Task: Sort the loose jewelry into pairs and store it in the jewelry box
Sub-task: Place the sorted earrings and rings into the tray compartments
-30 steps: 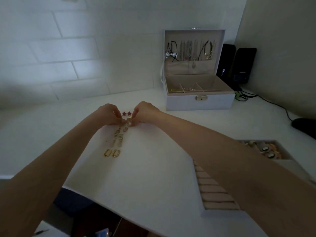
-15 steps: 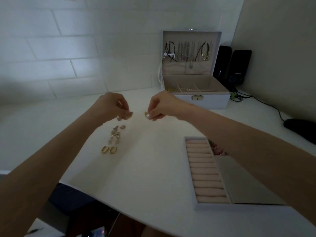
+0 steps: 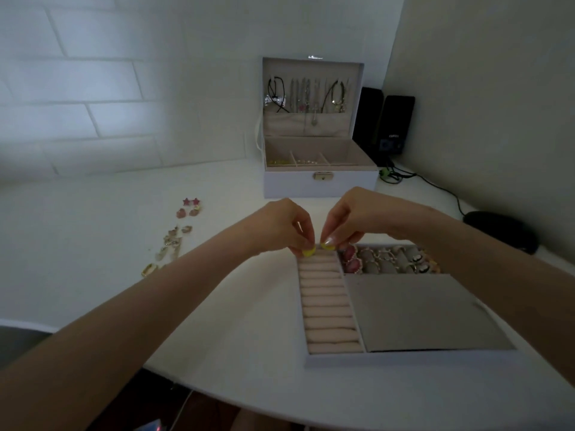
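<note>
As left hand (image 3: 280, 225) and right hand (image 3: 351, 219) each pinch a yellow earring (image 3: 309, 252), both overhang the tray (image 3: 404, 357).

Head-worn view, forward and down

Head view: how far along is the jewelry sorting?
Done: gold and pink loose earrings lie in pairs on the white table; assorted jewelry fills the white tray's far compartment. In hand: left hand and right hand pinch small yellow earrings over the beige roll slots. Left: storing those table pairs.
</note>
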Demonstrator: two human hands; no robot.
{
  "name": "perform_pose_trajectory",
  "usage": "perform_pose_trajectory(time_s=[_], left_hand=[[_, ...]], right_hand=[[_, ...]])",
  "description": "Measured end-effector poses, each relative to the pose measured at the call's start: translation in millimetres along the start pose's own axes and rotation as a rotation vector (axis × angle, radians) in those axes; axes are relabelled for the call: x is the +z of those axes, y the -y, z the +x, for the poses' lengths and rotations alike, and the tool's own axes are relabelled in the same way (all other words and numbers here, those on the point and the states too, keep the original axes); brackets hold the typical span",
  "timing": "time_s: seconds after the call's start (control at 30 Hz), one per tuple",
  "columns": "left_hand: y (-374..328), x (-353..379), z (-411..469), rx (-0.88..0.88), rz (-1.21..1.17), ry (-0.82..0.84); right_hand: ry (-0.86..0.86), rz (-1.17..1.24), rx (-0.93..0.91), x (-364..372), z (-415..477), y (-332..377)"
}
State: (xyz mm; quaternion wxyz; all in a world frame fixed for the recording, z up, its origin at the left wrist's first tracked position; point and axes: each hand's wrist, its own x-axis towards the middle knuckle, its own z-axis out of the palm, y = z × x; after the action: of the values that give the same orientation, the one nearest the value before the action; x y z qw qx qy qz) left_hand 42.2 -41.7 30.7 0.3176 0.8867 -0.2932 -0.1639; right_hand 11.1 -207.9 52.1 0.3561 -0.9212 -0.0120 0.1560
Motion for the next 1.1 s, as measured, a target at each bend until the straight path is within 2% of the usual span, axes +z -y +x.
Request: perform_pose_trajectory(time_s=[0.17,0.43,0.67,0.87,1.1], left_hand=[[-9,5,10,-0.004,0.268,-0.055],[-13,7,23,-0.014,0.533,-0.059],[-18,4,32,-0.017,0.630,0.031],[-14,9,36,-0.038,0.693,-0.035],[-6,6,36,-0.071,0.606,-0.008]], right_hand=[[-0.040,-0.099,0.016,9,1,0],[-0.097,-0.192,0.025,14,4,6],[-0.105,-0.336,-0.005,18,11,9],[-0.162,-0.402,-0.042,22,13,4],[-0.116,-0.400,-0.015,19,17,2]])
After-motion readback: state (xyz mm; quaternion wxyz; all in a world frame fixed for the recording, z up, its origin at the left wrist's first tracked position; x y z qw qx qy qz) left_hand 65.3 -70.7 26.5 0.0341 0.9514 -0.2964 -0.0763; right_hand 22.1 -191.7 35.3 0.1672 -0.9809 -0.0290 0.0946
